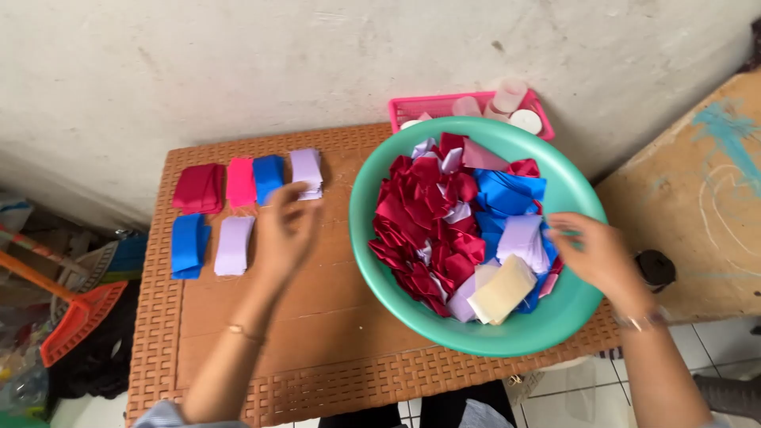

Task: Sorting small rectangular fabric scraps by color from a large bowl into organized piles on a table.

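Hands over brown bench [261,333]: left hand [284,234] hovers open, blurred, fingers loosely spread, just beside lilac stack [307,172] and holding nothing I can see, while right hand [594,252] reaches into green basin [555,317] at its right rim, fingers curled by the lilac and blue squares [507,194], grip unclear. Basin is heaped with red squares [420,230], plus a cream piece [501,292]. Sorted stacks sit at bench's far left: red [198,188], pink [241,181], blue [268,176], with blue [189,246] and lilac [234,245] below; pink tray [412,107] behind basin.
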